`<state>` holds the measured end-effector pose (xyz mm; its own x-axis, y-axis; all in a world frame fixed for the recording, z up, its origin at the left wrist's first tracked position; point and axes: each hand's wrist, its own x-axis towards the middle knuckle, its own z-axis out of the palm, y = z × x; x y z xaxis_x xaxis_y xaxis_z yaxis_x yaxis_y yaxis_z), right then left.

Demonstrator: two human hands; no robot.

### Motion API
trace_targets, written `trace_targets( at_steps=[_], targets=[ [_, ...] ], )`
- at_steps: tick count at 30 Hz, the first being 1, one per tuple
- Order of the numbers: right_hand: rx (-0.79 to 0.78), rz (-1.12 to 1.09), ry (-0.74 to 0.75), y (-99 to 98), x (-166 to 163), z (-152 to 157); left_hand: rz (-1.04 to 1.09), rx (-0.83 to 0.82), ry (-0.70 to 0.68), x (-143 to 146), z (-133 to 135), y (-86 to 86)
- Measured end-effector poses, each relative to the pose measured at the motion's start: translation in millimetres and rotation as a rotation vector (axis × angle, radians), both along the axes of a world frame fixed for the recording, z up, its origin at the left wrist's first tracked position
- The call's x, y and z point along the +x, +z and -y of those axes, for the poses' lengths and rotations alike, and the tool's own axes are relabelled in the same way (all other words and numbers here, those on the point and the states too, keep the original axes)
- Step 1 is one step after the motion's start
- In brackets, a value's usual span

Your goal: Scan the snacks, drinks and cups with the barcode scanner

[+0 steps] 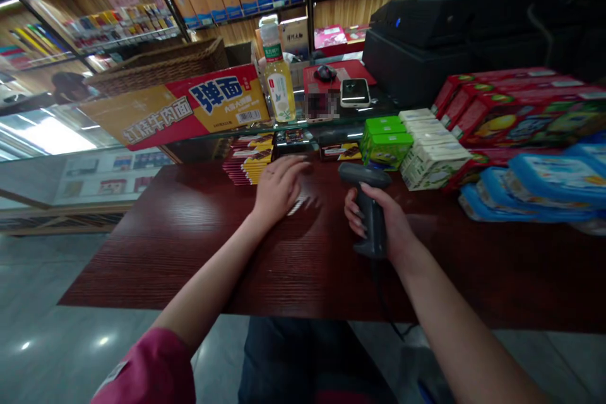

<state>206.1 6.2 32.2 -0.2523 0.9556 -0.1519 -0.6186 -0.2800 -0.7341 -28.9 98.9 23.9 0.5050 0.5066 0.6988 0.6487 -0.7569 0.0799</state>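
A dark grey handheld barcode scanner (372, 221) is upright in my right hand (388, 214), with the fingers wrapped round its handle and its head pointing left. Its cable hangs down past the counter's front edge. My left hand (279, 186) is over the counter with fingers stretched out and slightly blurred, holding nothing that I can see. Just left of that hand stands a stack of yellow and dark red flat packs (249, 161). Between the hands, farther back, lies a similar chocolate-coloured pack (341, 151). Green boxes (386, 142) stand behind the scanner.
White-green cartons (433, 151), red boxes (525, 107) and blue-lidded packs (544, 186) crowd the right side of the dark wood counter (189, 246). On the glass shelf behind are a drink bottle (279, 85), a phone (355, 93), a mouse (325, 72) and a noodle carton (184, 107).
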Motion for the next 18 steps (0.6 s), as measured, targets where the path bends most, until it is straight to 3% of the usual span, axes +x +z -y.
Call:
trace_targets(
  at_steps=[1,3,7,10,15,18],
  targets=[
    [-0.006,-0.001,-0.011,-0.8,1,-1,-0.053,-0.067,-0.07,23,-3,-3.5],
    [-0.02,0.0,-0.041,-3.3,3,-3,-0.06,-0.184,-0.084,65,-17,-12.4],
    [-0.055,-0.009,-0.105,-7.7,8,-8,-0.108,-0.372,0.019,111,-54,-29.6],
    [-0.066,-0.018,-0.119,-7.4,9,-11,-0.144,-0.399,0.075,107,-63,-33.4],
    [-0.027,0.017,-0.08,-3.3,7,-10,-0.185,-0.296,-0.035,73,-51,-25.8],
    [-0.01,0.039,-0.056,-2.0,7,-6,-0.179,-0.378,-0.079,62,-52,-26.3]
  ],
)
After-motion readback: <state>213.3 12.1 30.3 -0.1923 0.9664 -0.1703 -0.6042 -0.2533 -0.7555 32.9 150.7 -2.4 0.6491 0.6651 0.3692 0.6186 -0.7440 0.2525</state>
